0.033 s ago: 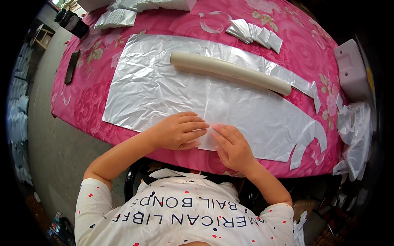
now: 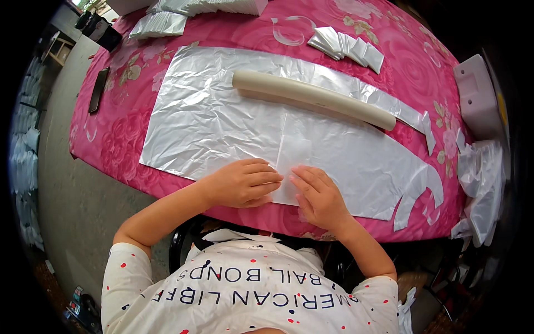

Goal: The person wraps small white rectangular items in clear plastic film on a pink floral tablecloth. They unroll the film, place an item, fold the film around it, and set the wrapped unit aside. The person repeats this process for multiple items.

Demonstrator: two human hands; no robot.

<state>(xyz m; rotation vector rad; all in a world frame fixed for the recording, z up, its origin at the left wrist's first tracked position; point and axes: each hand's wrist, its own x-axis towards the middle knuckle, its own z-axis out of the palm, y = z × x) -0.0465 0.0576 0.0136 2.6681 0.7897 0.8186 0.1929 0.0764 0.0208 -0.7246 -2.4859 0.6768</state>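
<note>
This looks like a workshop, with a plastic bag [image 2: 206, 111] spread on a table [image 2: 119, 145], stacks of folded plastic [image 2: 158, 26] and grey floor [image 2: 83, 189].

From here I can't see the plastic bag [image 2: 206, 111] beneath the left hand [image 2: 245, 182] or the tube [image 2: 311, 97]. The bottom edge crops my view of the shirt [image 2: 233, 318].

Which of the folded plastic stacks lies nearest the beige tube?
The small fanned stack, right of centre, just beyond the beige tube on the silvery plastic sheet; the other stacks sit farther from it, at the far left.
</note>
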